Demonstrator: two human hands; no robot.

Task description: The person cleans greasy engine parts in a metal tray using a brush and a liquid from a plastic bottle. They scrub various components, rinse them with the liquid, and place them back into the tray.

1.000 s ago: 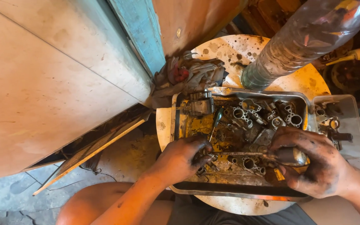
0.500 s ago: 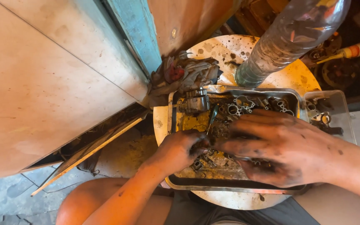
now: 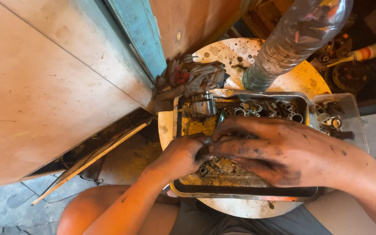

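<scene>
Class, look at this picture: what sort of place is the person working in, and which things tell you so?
Probably a small engine-repair workshop. A metal tray holds greasy metal engine parts, both hands are black with grease, and oily rags lie beside it on a stained round table.

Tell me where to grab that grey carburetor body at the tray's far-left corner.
Grip the carburetor body across its blocky flanks, coming straight down from above. It sits proud of the small parts, the metal tray wall hems its left side, and both hands work nearer, leaving the top open.
</scene>
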